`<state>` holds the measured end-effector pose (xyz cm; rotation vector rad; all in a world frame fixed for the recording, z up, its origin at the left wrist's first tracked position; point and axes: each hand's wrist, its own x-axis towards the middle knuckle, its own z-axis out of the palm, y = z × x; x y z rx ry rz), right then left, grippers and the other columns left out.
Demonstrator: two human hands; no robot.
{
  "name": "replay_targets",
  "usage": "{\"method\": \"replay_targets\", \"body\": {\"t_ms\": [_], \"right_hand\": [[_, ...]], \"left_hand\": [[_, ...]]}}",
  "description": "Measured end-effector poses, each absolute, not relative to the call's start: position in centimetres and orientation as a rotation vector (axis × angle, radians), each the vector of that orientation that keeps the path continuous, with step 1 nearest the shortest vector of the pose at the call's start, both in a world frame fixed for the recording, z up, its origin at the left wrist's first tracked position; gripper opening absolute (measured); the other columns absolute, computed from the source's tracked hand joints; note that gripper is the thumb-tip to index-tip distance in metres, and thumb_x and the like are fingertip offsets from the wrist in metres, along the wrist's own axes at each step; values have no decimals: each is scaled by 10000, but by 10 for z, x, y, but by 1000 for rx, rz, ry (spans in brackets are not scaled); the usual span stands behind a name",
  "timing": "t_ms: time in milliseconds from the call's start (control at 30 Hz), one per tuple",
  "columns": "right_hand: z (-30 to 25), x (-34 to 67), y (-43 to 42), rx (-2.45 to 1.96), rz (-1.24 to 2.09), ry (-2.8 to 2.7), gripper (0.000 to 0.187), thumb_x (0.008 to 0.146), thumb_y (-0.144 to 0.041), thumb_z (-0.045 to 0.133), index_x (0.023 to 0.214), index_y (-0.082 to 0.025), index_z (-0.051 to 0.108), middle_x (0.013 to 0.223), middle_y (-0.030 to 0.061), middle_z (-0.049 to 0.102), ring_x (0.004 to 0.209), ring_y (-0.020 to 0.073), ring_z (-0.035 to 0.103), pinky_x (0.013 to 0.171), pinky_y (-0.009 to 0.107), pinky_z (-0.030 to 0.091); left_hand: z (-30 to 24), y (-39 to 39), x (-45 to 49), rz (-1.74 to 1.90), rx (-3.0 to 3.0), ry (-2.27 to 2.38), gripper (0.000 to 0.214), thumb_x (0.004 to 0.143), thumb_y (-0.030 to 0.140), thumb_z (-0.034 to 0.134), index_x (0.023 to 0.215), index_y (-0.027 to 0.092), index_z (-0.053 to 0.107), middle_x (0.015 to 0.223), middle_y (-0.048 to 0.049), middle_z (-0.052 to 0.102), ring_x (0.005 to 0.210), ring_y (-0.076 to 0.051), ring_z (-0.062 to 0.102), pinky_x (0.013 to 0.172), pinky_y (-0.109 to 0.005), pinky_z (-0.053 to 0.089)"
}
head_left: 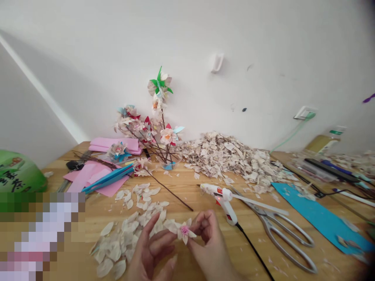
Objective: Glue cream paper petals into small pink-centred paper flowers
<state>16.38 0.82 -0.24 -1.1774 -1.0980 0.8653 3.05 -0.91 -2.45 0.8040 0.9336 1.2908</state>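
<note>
Near edge: left hand (152, 248) and right hand (209, 238), wrists cut off by bottom of frame, fingertips pinching small paper flower (184, 231) between them, just above tabletop (190, 183). Loose petals (129, 230) crowd left side. Glue gun (224, 197) and scissors (281, 230) lie close right, with strip of bare wood between. Blue sheet (316, 218) runs to blurred right edge. Farther back: scrap heap (228, 156), flower bouquet (155, 128) against wall. Lower-left corner pixelated, unreadable.

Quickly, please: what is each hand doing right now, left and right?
Left hand: fingers spread, touching the left petals of the paper flower; a grip cannot be told.
Right hand: closed, pinching the paper flower.
</note>
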Motion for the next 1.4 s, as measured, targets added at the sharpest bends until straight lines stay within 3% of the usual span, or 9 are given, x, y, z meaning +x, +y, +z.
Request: {"method": "replay_targets", "body": {"t_ms": [333,600,733,933,1100,1400], "right_hand": [[-15,173,7,-1205,445,-1353,244,643,-70,598,743,-243,458,634,-39,566,585,134,578,574,240,482],[-5,171,8,-1102,605,-1159,297,584,-24,588,716,-244,436,596,-65,547,538,119,573,523,208,483],[-6,173,9,-1027,625,-1166,300,588,-20,594,712,-245,440,604,-69,543,542,114,571,528,205,482],[-16,175,7,-1004,556,-1295,305,649,-9,578,772,-257,451,656,-52,557,580,122,569,556,218,478],[-15,176,8,-1013,554,-1331,307,658,-14,577,782,-262,446,671,-59,547,591,117,572,568,217,477],[-13,177,6,-1049,619,-1308,310,631,-22,575,763,-258,423,632,-70,569,571,117,575,560,214,465]], "left_hand": [[-24,-8,18,1033,638,524,675,563,335,750,1183,392,488,1161,-7,644,1148,-221,512,983,-327,306],[-25,6,10,1005,486,457,502,535,389,741,1024,348,636,991,-26,723,1068,-259,582,860,-372,443],[-26,6,13,1053,536,582,420,667,362,631,1085,376,592,1073,-10,695,1124,-246,541,893,-388,424],[-23,9,19,1022,464,791,573,737,381,540,1294,327,416,984,-54,721,1055,-253,592,868,-390,453],[-17,8,19,1020,563,845,519,773,419,492,1281,332,428,1027,-61,702,1047,-249,599,879,-403,453],[-8,7,24,1025,593,932,528,765,455,512,1269,320,435,925,-67,730,996,-271,629,892,-451,442]]}}
